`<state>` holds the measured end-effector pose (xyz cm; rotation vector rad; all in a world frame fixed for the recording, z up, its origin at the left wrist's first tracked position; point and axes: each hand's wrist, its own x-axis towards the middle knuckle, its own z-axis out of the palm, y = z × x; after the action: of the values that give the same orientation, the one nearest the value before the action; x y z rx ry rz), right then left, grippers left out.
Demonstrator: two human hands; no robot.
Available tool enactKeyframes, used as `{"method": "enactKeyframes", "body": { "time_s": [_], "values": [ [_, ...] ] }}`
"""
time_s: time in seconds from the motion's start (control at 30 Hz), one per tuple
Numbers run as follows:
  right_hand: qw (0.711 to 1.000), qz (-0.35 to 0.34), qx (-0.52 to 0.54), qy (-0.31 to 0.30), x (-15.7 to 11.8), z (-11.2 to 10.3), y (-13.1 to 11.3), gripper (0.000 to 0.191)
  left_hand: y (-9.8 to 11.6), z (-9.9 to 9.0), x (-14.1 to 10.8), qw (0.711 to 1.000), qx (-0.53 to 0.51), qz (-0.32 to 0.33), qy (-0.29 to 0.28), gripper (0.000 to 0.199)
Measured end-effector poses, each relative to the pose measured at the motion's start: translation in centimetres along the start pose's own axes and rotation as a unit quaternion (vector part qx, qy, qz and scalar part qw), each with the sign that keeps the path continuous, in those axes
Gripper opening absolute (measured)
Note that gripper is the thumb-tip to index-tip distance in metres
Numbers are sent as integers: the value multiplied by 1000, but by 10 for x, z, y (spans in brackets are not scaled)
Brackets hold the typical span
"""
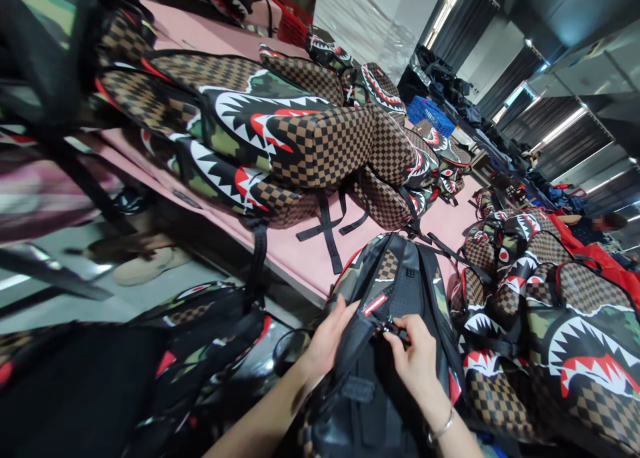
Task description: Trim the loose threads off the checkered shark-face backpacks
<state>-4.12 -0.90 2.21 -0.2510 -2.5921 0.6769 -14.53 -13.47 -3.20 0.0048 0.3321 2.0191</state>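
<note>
A black backpack [357,391] with checkered and camouflage trim stands in front of me, its strap side facing up toward the camera. My left hand [327,338] grips its left edge beside a red-and-white label [375,305]; the fingertips are partly hidden behind the strap. With thumb and fingers pinched together, my right hand [413,351] holds a small dark piece at the middle of the backpack, just below and right of the label. That piece is too small to make out clearly.
Checkered shark-mouth backpacks [280,131] are piled on the pink table [295,258] ahead. More backpacks [585,338] stand close on the right, and dark ones [75,385] lie at the lower left. A blue crate [431,116] is farther back.
</note>
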Motion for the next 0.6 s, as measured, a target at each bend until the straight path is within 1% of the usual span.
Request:
{"method": "enactKeyframes", "body": {
  "time_s": [0.17,0.3,0.4,0.5,0.6],
  "values": [
    [1000,13,-10,13,-5,2,-1,7,0,0,2,1000,2,-13,-28,56],
    [998,12,-57,18,-9,9,-6,7,-2,0,3,999,17,-4,-40,59],
    [994,2,-102,25,-14,12,-11,7,-4,0,3,999,25,-4,-45,60],
    [987,-18,-152,38,-18,15,-13,11,-6,0,3,998,38,-9,-53,63],
    [984,-31,-171,47,-19,18,-13,13,-7,0,4,997,42,-5,-57,63]
  ]
}}
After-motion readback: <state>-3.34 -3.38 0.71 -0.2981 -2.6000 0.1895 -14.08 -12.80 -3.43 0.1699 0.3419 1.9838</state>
